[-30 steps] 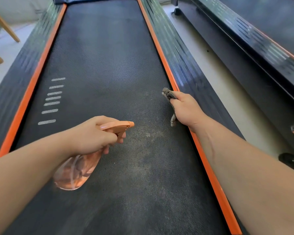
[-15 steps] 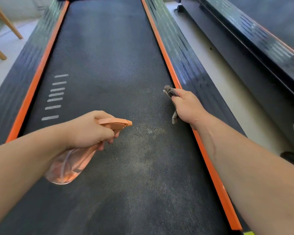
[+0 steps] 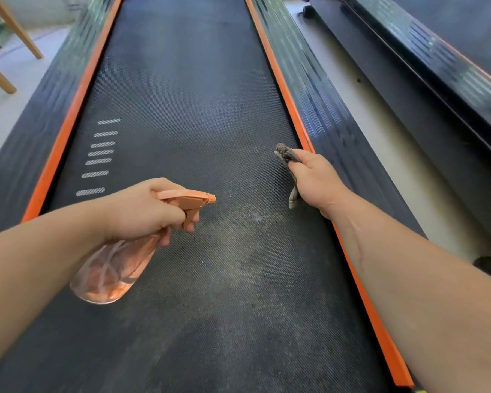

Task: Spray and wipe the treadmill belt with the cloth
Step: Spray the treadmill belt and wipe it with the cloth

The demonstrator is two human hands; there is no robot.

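Note:
The black textured treadmill belt (image 3: 182, 109) runs away from me between two orange side strips. My left hand (image 3: 142, 211) grips an orange spray bottle (image 3: 111, 270) by its neck, fingers on the trigger, nozzle pointing right over the belt. A dusty, greyish patch (image 3: 250, 222) lies on the belt just beyond the nozzle. My right hand (image 3: 315, 182) holds a bunched grey cloth (image 3: 285, 154) above the belt's right side, near the orange strip. The cloth's ends stick out above and below my fist.
Black ribbed side rails (image 3: 323, 114) flank the belt. A second treadmill (image 3: 437, 66) stands to the right across a strip of pale floor (image 3: 380, 131). Wooden chair legs (image 3: 0, 78) stand at the far left. White dash marks (image 3: 99, 154) sit on the belt's left side.
My left hand with the bottle has drifted slightly up the belt. The right hand and cloth have hardly moved.

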